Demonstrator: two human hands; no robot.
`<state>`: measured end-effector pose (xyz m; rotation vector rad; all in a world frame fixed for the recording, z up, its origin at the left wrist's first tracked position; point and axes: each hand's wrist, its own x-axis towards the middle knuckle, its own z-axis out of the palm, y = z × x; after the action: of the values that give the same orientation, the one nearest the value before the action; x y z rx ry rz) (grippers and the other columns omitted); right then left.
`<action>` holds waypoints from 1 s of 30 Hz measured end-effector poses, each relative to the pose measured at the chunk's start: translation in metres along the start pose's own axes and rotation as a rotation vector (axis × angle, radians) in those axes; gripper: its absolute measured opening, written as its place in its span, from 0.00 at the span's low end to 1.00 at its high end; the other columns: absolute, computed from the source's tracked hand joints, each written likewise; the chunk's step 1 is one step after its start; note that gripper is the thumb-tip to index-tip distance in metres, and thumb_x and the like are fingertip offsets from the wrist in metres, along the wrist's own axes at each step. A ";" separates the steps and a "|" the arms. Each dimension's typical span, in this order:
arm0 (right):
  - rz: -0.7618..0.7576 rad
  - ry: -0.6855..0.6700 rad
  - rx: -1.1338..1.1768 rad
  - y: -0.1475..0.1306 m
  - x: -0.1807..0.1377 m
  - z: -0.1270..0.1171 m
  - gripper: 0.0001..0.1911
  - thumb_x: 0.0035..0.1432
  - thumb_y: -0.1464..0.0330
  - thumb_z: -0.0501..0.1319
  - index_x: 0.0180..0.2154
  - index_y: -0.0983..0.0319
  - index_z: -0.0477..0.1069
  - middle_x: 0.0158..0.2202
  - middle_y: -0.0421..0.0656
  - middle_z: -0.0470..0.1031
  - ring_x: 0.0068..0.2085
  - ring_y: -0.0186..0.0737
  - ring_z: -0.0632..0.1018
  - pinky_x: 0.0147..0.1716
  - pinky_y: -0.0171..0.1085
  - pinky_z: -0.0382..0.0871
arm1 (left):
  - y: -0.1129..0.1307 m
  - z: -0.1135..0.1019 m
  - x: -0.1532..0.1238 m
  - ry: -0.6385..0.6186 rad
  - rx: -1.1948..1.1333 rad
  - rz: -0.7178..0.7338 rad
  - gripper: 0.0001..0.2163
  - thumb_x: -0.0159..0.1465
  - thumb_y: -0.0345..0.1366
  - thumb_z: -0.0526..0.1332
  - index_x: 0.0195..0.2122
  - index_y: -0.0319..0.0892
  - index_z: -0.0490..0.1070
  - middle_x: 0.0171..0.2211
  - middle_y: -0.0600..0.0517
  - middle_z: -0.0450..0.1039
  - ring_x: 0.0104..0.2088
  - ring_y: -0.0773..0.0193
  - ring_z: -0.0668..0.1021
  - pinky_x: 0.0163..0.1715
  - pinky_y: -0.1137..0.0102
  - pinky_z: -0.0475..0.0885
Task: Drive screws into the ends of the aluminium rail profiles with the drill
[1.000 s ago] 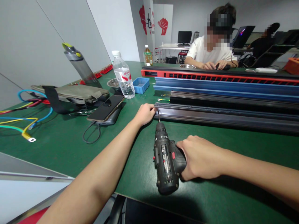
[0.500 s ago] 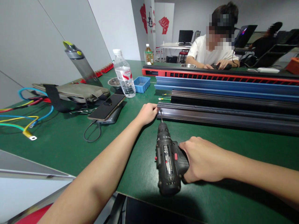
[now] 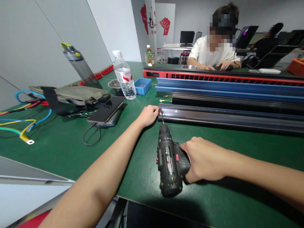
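Note:
My right hand is wrapped round the grip of a black cordless drill that lies level just above the green table. Its bit points at the left end of the nearest dark metal rail. My left hand is closed at that same rail end, fingertips pinched right beside the bit; what they pinch is too small to make out.
Behind the near rail lie more long rails, black, blue and red. To the left are a phone on a power bank, a water bottle, a blue tray, a grey bag and coloured cables. Another person sits across the table.
The view shifted slightly; both hands and the drill stay at the rail end, with hardly any movement.

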<state>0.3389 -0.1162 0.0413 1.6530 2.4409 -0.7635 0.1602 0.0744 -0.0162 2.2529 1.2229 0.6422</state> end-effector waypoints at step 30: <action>0.004 0.009 0.016 0.000 -0.001 0.000 0.13 0.37 0.59 0.66 0.27 0.59 0.72 0.20 0.37 0.70 0.20 0.34 0.66 0.20 0.34 0.56 | -0.003 0.000 0.001 -0.008 0.014 0.017 0.17 0.65 0.40 0.51 0.21 0.39 0.65 0.21 0.54 0.65 0.25 0.66 0.67 0.29 0.72 0.59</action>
<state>0.3393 -0.1171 0.0411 1.6700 2.4425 -0.7797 0.1584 0.0764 -0.0176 2.2778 1.2092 0.6326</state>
